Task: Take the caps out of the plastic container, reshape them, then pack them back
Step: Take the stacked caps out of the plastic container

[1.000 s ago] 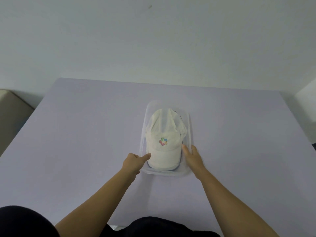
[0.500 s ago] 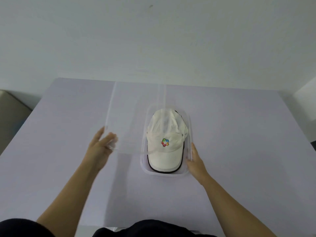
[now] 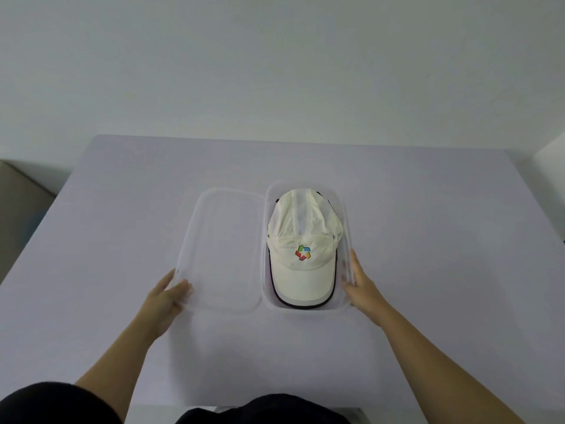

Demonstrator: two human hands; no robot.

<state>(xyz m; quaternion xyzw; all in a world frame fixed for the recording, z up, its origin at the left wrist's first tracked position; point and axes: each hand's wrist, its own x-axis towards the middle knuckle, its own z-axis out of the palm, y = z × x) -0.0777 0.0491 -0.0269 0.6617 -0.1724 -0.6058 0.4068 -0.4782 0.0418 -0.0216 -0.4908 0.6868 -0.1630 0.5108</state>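
Observation:
A clear plastic container (image 3: pixel 345 209) stands uncovered at the middle of the table. In it lies a cream cap (image 3: pixel 302 240) with a coloured logo, brim toward me; a dark edge of something shows beneath it. The clear lid (image 3: pixel 226 249) lies flat on the table just left of the container. My left hand (image 3: pixel 166 296) holds the lid's near left corner, thumb on top. My right hand (image 3: pixel 359 286) rests against the container's right wall with the fingers straight.
The pale lilac table (image 3: pixel 428 240) spreads wide on both sides. A white wall rises behind its far edge. A beige object (image 3: pixel 18 209) sits past the table's left edge.
The lid came off the container. My left hand carried it up and leftward, then laid it flat on the table beside the container. My right hand stayed at the container's right side.

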